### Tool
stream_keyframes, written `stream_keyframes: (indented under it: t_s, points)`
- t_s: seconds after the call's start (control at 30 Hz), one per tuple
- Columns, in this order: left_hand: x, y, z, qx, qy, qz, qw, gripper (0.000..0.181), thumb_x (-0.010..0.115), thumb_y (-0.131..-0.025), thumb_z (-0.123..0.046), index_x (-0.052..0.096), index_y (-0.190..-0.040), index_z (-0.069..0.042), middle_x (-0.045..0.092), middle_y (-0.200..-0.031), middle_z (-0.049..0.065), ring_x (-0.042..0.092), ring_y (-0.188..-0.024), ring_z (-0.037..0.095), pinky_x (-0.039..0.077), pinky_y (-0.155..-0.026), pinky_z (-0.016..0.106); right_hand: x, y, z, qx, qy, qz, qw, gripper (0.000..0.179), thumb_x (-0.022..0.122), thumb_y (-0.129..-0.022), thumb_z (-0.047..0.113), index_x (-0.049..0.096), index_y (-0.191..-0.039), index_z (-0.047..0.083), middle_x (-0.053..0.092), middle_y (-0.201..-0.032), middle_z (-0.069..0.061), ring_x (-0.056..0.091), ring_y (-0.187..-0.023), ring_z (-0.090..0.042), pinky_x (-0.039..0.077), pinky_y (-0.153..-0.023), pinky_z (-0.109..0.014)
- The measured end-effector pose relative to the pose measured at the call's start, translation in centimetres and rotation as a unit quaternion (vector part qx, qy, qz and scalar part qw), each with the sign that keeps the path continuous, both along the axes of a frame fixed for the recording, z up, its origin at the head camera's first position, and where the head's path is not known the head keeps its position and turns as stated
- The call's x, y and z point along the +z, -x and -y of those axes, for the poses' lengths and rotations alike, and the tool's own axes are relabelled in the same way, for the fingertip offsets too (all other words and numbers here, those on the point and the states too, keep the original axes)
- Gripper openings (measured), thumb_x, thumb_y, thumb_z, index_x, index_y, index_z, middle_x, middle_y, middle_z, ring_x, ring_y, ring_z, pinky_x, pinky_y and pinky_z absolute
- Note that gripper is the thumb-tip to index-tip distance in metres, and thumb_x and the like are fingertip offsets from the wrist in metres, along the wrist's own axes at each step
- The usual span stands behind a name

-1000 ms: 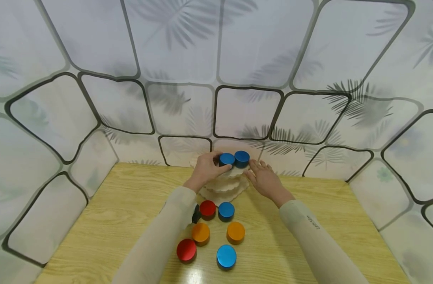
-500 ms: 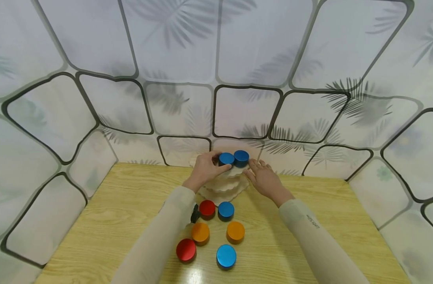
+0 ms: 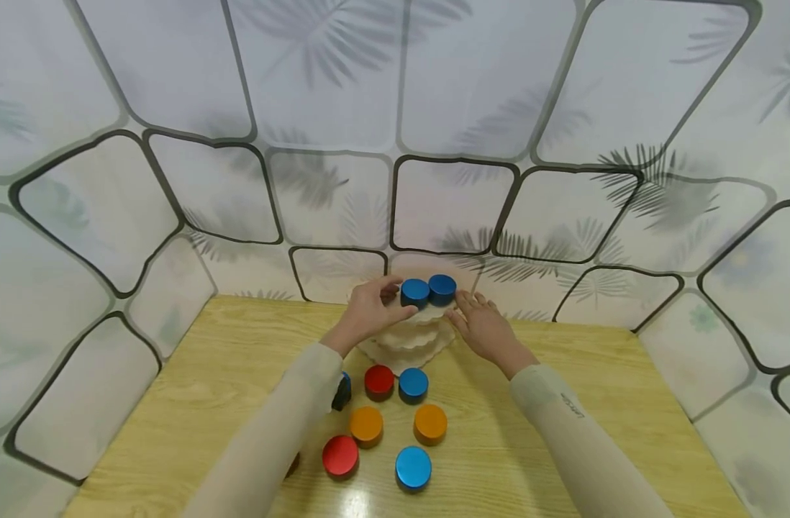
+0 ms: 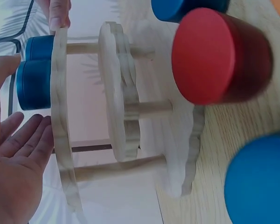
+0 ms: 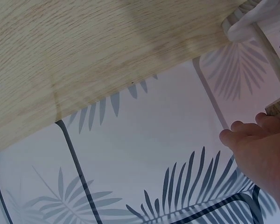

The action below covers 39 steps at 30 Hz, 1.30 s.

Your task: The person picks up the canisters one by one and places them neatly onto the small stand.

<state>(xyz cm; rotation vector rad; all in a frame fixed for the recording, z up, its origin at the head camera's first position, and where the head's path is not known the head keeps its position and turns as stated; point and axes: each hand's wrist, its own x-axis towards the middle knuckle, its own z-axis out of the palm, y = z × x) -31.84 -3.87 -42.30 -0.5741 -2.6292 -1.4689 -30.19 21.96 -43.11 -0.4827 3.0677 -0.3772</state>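
Note:
Two blue round tins, the left one [image 3: 415, 295] and the right one [image 3: 442, 290], stand side by side on the top shelf of a scalloped wooden tiered stand [image 3: 404, 338]. My left hand [image 3: 369, 313] is just left of the left tin, thumb and fingers spread. In the left wrist view, a gap shows between this hand [image 4: 16, 179] and the tin [image 4: 33, 84], with the fingertips near the shelf edge [image 4: 60, 126]. My right hand [image 3: 486, 331] touches or nearly touches the stand's right edge with extended fingers; its fingertips [image 5: 231, 133] show beside the wood.
In front of the stand on the wooden table [image 3: 563, 403] are red tins [image 3: 378, 381] [image 3: 339, 456], blue tins [image 3: 413, 385] [image 3: 413, 467] and orange tins [image 3: 366, 426] [image 3: 430, 423]. My left sleeve partly hides another blue tin [image 3: 347, 387]. A patterned cloth wall [image 3: 453, 208] rises behind.
My left hand has let go of the left blue tin and drawn slightly left, its fingers opening. A blue tin beside the left sleeve has come into view. The right hand stays put.

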Motion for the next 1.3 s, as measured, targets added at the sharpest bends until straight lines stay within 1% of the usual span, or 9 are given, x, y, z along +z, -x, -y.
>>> stream_keyframes:
  t_s: [0.17,0.3,0.4,0.6,0.77,0.83,0.93,1.03,1.3]
  points:
    - [0.2,-0.9,1.6,-0.012,-0.020,-0.005,0.9997,0.057,0.084,-0.089,-0.029,0.067,-0.138,-0.005,0.072,-0.132,0.017,0.071,-0.114,0.032,0.059,-0.101,0.046,-0.1,0.0,0.0,0.003,0.007,-0.002,1.0000,0.067,0.038,-0.115,0.042,0.029,-0.163,-0.004,0.029,-0.170,-0.026,0.024,-0.157,-0.052,0.020,-0.128,-0.066]
    - [0.1,-1.7,3.3,-0.019,-0.015,-0.013,0.9996,0.053,0.084,-0.091,-0.030,0.068,-0.135,-0.005,0.073,-0.127,0.017,0.071,-0.110,0.031,0.059,-0.099,0.046,-0.2,-0.1,-0.1,0.005,0.012,-0.005,0.9999,0.067,0.038,-0.115,0.042,0.030,-0.163,-0.004,0.030,-0.169,-0.026,0.024,-0.157,-0.052,0.020,-0.127,-0.067]
    - [-0.1,-2.2,4.7,-0.017,-0.014,-0.010,0.9997,0.052,0.084,-0.091,-0.029,0.068,-0.133,-0.003,0.073,-0.126,0.016,0.071,-0.110,0.031,0.059,-0.099,0.047,-0.2,-0.1,-0.1,0.003,0.016,-0.005,0.9999,0.067,0.038,-0.115,0.042,0.029,-0.164,-0.003,0.030,-0.170,-0.026,0.024,-0.157,-0.052,0.019,-0.128,-0.067]
    - [-1.0,-3.5,7.6,-0.010,-0.018,0.007,0.9998,0.051,0.080,-0.094,-0.026,0.066,-0.136,-0.002,0.072,-0.129,0.016,0.071,-0.113,0.033,0.058,-0.101,0.049,-0.2,0.0,-0.1,0.004,0.019,-0.013,0.9997,0.067,0.040,-0.115,0.041,0.029,-0.163,-0.004,0.031,-0.169,-0.027,0.025,-0.156,-0.054,0.020,-0.127,-0.068]
    - [-1.9,-4.7,9.4,-0.010,-0.014,0.026,0.9995,0.051,0.079,-0.094,-0.023,0.065,-0.138,-0.001,0.072,-0.130,0.017,0.071,-0.113,0.034,0.058,-0.102,0.050,-0.3,0.0,-0.1,0.005,0.019,-0.012,0.9997,0.067,0.040,-0.115,0.040,0.029,-0.163,-0.004,0.030,-0.169,-0.027,0.025,-0.156,-0.054,0.020,-0.127,-0.068]
    - [-2.1,-5.2,9.9,-0.010,-0.012,0.038,0.9992,0.052,0.081,-0.093,-0.023,0.065,-0.139,-0.003,0.072,-0.130,0.017,0.071,-0.113,0.033,0.058,-0.103,0.050,-0.4,0.0,-0.1,0.007,0.020,-0.011,0.9997,0.067,0.039,-0.115,0.041,0.030,-0.163,-0.005,0.030,-0.169,-0.027,0.025,-0.156,-0.054,0.020,-0.127,-0.068]
    - [-2.7,-5.8,10.5,-0.013,-0.011,0.046,0.9988,0.053,0.082,-0.093,-0.024,0.065,-0.140,-0.005,0.072,-0.130,0.018,0.071,-0.114,0.033,0.058,-0.102,0.050,-0.4,0.0,-0.2,0.006,0.022,-0.009,0.9997,0.067,0.039,-0.115,0.041,0.029,-0.163,-0.005,0.030,-0.169,-0.027,0.024,-0.156,-0.054,0.020,-0.127,-0.068]
    - [-3.2,-6.3,11.2,-0.019,-0.010,0.047,0.9987,0.056,0.082,-0.093,-0.026,0.064,-0.141,-0.006,0.071,-0.131,0.019,0.070,-0.116,0.033,0.057,-0.103,0.051,-0.4,0.1,-0.2,0.004,0.021,-0.011,0.9997,0.067,0.039,-0.115,0.042,0.029,-0.163,-0.004,0.030,-0.169,-0.027,0.024,-0.156,-0.054,0.019,-0.127,-0.068]
    - [-4.3,-7.6,12.8,-0.042,-0.001,0.077,0.9962,0.059,0.080,-0.095,-0.027,0.059,-0.145,-0.003,0.067,-0.138,0.023,0.067,-0.123,0.038,0.054,-0.106,0.055,-0.6,0.2,-0.3,0.001,0.017,-0.005,0.9998,0.067,0.039,-0.115,0.042,0.029,-0.164,-0.003,0.030,-0.170,-0.025,0.023,-0.157,-0.052,0.019,-0.128,-0.066]
